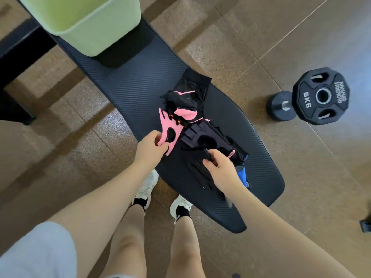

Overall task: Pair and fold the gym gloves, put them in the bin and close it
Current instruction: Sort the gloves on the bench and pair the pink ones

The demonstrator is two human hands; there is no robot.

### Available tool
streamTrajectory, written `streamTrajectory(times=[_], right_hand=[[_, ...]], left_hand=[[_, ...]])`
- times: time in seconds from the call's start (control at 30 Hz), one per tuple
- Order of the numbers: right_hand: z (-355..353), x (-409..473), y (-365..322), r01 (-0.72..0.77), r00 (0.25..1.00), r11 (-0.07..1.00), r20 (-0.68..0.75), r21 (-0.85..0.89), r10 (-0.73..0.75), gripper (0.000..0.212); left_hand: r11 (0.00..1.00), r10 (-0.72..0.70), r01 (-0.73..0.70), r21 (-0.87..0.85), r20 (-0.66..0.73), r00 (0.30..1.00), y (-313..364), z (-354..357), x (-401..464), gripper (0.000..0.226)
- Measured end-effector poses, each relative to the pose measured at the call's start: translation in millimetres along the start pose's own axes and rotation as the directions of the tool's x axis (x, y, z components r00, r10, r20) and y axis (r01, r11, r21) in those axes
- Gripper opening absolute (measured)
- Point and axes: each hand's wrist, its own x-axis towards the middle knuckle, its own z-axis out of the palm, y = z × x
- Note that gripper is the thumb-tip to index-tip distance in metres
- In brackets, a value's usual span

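- Pretty clearly a gym, or someone's workout room.
- Long black padded bench (pixel 140 81) with a ribbed vinyl-looking top runs across the middle, the kind you lift on.
- On the floor to the right there's a black weight plate (pixel 320 95) marked "5 KG" and "HAMMER STRENGTH".
- A black dumbbell (pixel 281 105) lies right beside that plate.
- Floor (pixel 261 37) is brown speckled tile with thin seams, hard-wearing commercial type.

both arms extended – left hand (pixel 149 146) pinching, right hand (pixel 219 169) fingers curled, gripping
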Motion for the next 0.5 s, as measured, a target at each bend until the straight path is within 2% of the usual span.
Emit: streamTrajectory(times=[0.1,0.17,0.27,0.4,0.5], right_hand=[[-19,-25,-14,-0.004,1.0,0.998,0.004,0.068,0.004,0.016],[-33,-45,-27,-0.016,1.0,0.994,-0.021,0.104,0.018,0.021],[-52,-76,-50,0.014,0.997,0.991,-0.075,0.133,-0.004,0.018],[-74,-134,-101,0.135,0.986,0.985,-0.114,0.103,-0.123,0.018],[-77,-167,-138,0.26,0.956,0.963,-0.162,0.074,-0.246,0.022]], left_hand=[[0.994,0.019,-0.018,-0.109,0.008,1.0,14,-24,-28,0.013],[0.994,0.041,-0.04,-0.106,0.013,0.999,29,-43,-48,0.015],[0.989,0.067,-0.061,-0.135,0.034,0.997,55,-70,-77,0.024],[0.979,0.139,-0.134,-0.156,0.021,0.99,93,-113,-140,0.032],[0.972,0.14,-0.148,-0.184,-0.055,0.989,108,-140,-182,0.037]])
